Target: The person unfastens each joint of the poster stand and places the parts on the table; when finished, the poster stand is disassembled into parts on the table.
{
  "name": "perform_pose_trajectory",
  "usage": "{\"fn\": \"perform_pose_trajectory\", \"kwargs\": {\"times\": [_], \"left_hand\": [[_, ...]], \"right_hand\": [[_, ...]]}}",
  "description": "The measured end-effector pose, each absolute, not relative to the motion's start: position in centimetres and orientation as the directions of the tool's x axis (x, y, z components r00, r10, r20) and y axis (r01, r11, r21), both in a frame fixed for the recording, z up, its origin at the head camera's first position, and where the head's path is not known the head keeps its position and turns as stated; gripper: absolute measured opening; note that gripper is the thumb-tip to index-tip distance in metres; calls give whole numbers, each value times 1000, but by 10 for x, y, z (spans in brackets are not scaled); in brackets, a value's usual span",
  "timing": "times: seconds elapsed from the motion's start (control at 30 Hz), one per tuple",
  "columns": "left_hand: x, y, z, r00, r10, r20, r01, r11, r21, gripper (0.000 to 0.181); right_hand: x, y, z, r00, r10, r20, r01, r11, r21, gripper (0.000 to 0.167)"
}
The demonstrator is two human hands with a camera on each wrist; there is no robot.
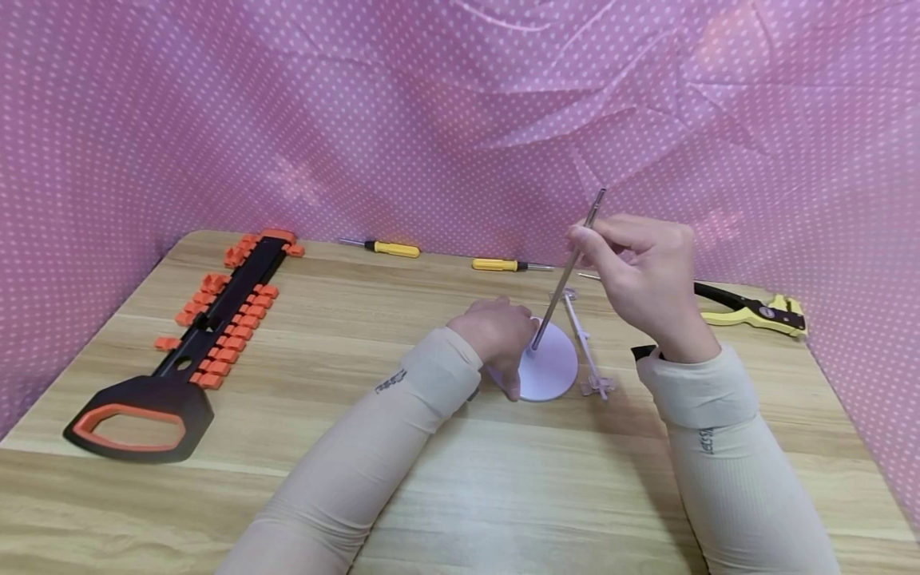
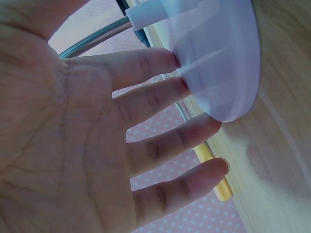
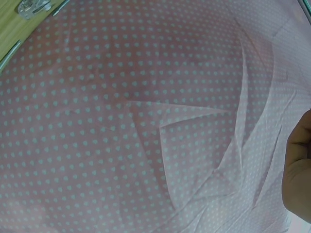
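A round white base [image 1: 549, 371] lies flat on the table, with a thin metal rod [image 1: 568, 271] standing tilted from its middle. My right hand [image 1: 647, 271] pinches the rod near its upper end between thumb and fingers. In the right wrist view only part of the right hand [image 3: 297, 179] shows, at the right edge. My left hand [image 1: 496, 331] rests against the left side of the base. Seen in the left wrist view, its fingers are spread and nearly straight, with fingertips touching the base [image 2: 238, 63]. A short white collar [image 2: 146, 17] surrounds the rod's lower end.
Right of the base lies a long pale plastic piece with clear ends [image 1: 585, 339]. Two yellow-handled screwdrivers [image 1: 395, 249] lie along the back edge. Yellow-and-black pliers [image 1: 769, 314] are at right. A long black holder [image 1: 237, 295] with several orange clips occupies the left. Dotted pink cloth [image 1: 431, 120] hangs behind.
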State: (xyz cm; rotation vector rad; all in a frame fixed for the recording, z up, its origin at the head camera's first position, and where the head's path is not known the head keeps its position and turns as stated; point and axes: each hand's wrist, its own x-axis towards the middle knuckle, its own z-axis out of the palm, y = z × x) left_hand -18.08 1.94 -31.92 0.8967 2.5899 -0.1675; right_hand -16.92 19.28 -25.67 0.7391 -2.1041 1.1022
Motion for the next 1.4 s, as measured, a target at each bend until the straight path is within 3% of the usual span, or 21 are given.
{"fn": "perform_pose_trajectory", "kwargs": {"times": [0.73,1.03,1.4], "left_hand": [[-180,20,-321,-724,572,-385,622,783,-7,106],[-179,20,-320,-726,558,-403,614,789,-13,115],[-178,21,-319,-723,559,-407,610,792,6,113]], "right_hand": [[-166,192,-256,-610,-208,764,-749,466,-471,7],[-161,197,-246,-602,65,796,-743,318,-588,23],[-161,199,-244,-613,69,787,-734,318,-600,21]]}}
